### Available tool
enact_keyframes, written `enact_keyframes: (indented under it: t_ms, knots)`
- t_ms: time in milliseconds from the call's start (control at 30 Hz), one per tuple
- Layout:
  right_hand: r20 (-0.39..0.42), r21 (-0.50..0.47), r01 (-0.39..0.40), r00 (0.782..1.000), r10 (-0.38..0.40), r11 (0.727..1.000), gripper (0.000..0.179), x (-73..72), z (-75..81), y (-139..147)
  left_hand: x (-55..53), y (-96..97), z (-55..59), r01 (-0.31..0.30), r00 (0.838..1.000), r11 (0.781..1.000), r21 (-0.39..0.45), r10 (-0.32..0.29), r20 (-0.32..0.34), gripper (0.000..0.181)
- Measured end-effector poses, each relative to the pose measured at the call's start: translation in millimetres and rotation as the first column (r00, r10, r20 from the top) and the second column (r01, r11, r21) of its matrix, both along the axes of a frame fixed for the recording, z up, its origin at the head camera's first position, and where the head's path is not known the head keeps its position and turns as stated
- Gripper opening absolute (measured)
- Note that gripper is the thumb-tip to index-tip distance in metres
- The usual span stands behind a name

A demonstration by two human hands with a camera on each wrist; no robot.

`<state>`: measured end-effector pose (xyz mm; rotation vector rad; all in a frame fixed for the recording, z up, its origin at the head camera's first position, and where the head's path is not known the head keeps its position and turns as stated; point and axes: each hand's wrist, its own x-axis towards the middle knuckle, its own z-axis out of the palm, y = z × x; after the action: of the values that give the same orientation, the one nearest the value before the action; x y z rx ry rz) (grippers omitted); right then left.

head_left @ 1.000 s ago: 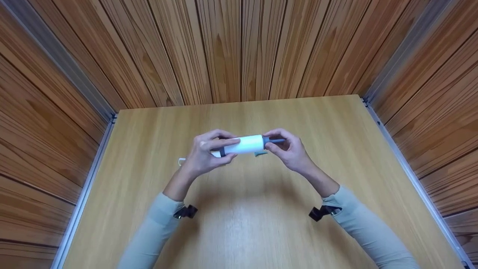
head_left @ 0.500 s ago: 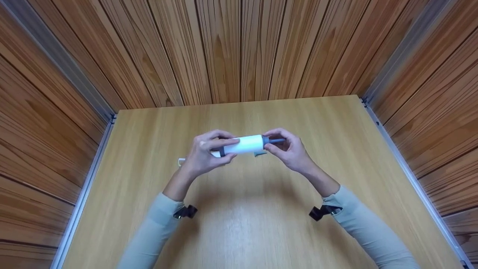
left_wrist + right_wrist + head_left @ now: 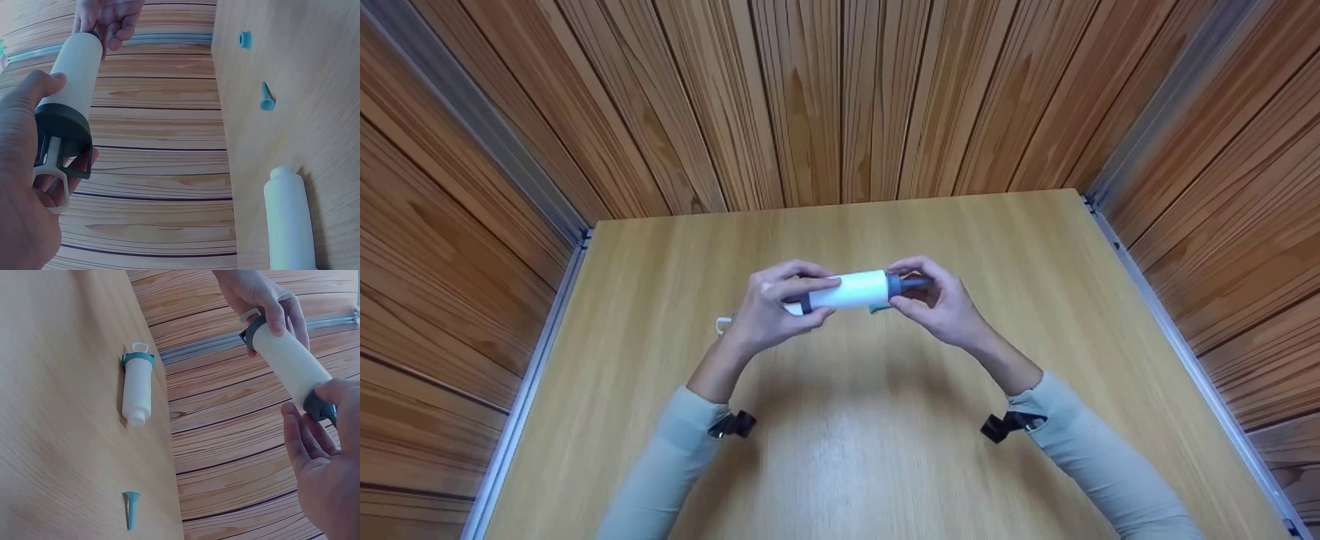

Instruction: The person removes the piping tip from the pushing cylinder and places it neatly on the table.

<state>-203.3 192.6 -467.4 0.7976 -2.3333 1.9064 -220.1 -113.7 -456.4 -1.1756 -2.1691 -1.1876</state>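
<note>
A white-barrelled icing syringe (image 3: 861, 289) with dark grey ends is held level above the table, between both hands. My left hand (image 3: 769, 304) grips its barrel beside the plunger-end collar (image 3: 64, 124); a white ring handle (image 3: 59, 207) sticks out there. At the opposite end, my right hand (image 3: 945, 307) pinches the dark grey nozzle cap (image 3: 316, 404) with thumb and fingers, and the narrow nozzle points right. On the table lies a second white syringe (image 3: 137, 388) with a teal collar. A loose teal nozzle (image 3: 132, 509) and a small teal ring (image 3: 244, 39) lie apart from it.
The wooden table (image 3: 840, 465) reaches back to a slatted wood wall (image 3: 840, 105). Metal rails (image 3: 1192, 367) run along both side edges. Small black cameras (image 3: 744, 424) are strapped to both wrists.
The right fingers have shifted slightly left around the nozzle cap, toward the barrel. The left hand and the syringe have stayed nearly still.
</note>
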Motion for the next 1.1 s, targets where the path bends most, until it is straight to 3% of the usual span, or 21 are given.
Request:
enact_keyframes:
  t_ms: [433,867,1100]
  knots:
    - [-0.008,0.032,0.035,0.999,-0.035,0.999,0.028,-0.5,-3.2,-2.5,2.6,-1.1,-2.5,0.0,1.0,1.0,0.005,0.0,0.004,0.035]
    - [0.018,0.011,0.06,0.998,-0.06,0.998,0.03,-0.1,-2.2,-3.2,3.2,-0.5,-1.1,0.0,1.0,1.0,0.004,0.0,-0.007,0.035]
    - [-0.031,-0.001,0.016,0.999,-0.016,1.0,0.036,0.9,-0.6,-2.1,2.0,-0.3,-0.9,0.0,1.0,1.0,0.006,0.0,-0.008,0.035]
